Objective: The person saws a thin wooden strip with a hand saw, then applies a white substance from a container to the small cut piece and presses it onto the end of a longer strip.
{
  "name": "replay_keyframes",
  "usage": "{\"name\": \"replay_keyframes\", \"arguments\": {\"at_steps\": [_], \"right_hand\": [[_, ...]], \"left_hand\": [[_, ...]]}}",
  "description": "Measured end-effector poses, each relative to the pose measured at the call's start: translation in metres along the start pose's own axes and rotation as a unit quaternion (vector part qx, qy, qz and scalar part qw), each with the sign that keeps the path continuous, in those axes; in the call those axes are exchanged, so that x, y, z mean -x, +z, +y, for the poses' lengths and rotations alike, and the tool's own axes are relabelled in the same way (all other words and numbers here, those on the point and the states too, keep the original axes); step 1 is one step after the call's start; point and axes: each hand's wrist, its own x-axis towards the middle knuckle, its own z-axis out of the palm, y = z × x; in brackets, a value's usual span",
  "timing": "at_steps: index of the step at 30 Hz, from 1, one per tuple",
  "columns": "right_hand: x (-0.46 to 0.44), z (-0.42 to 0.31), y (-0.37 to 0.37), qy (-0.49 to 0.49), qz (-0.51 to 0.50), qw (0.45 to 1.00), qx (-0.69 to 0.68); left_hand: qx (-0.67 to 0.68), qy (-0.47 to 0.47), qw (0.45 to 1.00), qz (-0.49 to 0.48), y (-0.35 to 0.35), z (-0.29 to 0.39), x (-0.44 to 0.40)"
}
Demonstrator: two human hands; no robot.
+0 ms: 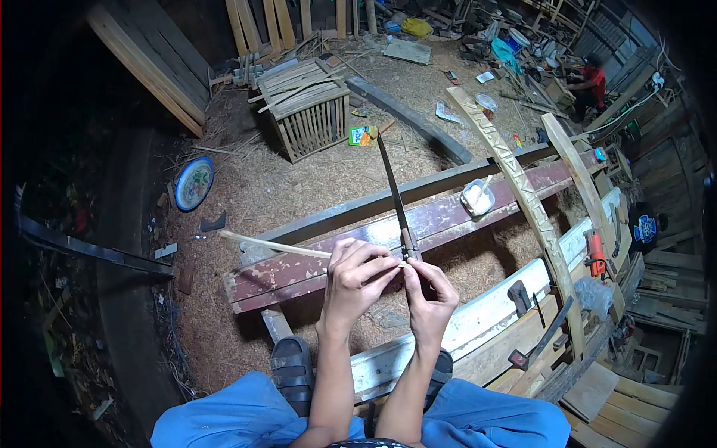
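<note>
In the head view, the left hand [357,278] has its thumb and fingers drawn together around a thin pale strip [272,245]. The strip runs out behind this hand to the left, over the maroon bench [291,278] and past its left end; its other tip shows between the two hands. The right hand [429,299] is narrow, thumb and forefinger bunched at that tip, right by the lower end of a long dark blade [393,183]; whether they pinch the strip or the blade I cannot tell. The blade slants up and away, crossing the bench's far edge, with a wooden part near the hands.

Toward the bench's right end, a clear tub [478,200] with white contents sits near the far edge. A notched board [515,179] lies across the bench to the right of the tub. On the nearer side, a white-painted plank [474,299] runs below the right hand, and a red tool [594,252] lies near its right end. Beyond the bench's far edge, a slatted crate [312,123] stands on the shaving-strewn ground [299,194]. A person in red [595,86] crouches at the far right.
</note>
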Motion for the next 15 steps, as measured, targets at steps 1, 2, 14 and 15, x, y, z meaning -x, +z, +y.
{"name": "replay_keyframes", "arguments": {"at_steps": [1,2,14,15], "right_hand": [[0.0,0.002,0.001,0.0,0.0,1.0,0.0],[0.001,0.005,0.002,0.006,0.003,1.0,-0.013],[0.004,0.027,0.021,0.014,0.012,1.0,0.022],[0.003,0.028,0.023,0.003,0.014,0.999,0.036]], "left_hand": [[0.0,-0.013,1.0,-0.001,0.002,0.0,0.001],[0.0,-0.026,1.0,-0.002,0.003,0.0,0.001],[0.003,-0.078,0.997,-0.03,0.005,-0.018,0.011],[0.003,-0.078,0.996,-0.03,0.005,-0.021,0.012]]}}
